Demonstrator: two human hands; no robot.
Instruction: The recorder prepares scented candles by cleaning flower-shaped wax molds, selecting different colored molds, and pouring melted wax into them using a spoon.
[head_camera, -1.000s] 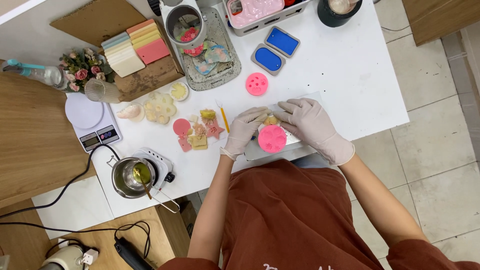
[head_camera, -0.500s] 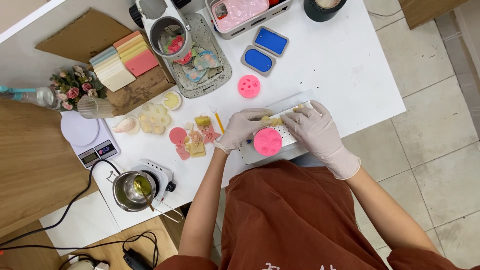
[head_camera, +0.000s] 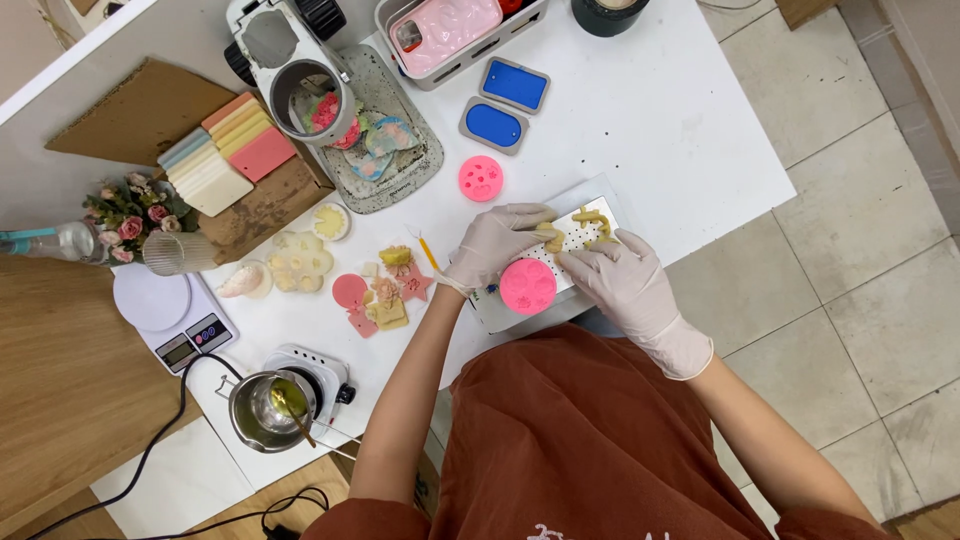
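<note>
1. Round pink silicone mould (head_camera: 527, 286) is set at the near edge of the white table (head_camera: 680, 120), on the white perforated tray (head_camera: 575, 232), within easy reach.
2. Left gloved hand (head_camera: 492, 245) is closed, pinching a yellow wax piece (head_camera: 549, 238) over the tray; right gloved hand (head_camera: 628, 283) is curled, pressing the tray steady.
3. Far right corner is less crowded; the left side is packed with wax shapes (head_camera: 385, 290).

The person is wearing a rust-brown short-sleeved top with a small pale marking showing at six o'clock on its hem edge. Thin whitish disposable gloves are covering the left hand (head_camera: 495, 243) and the right hand (head_camera: 625, 285), ending just past each wrist.
</note>
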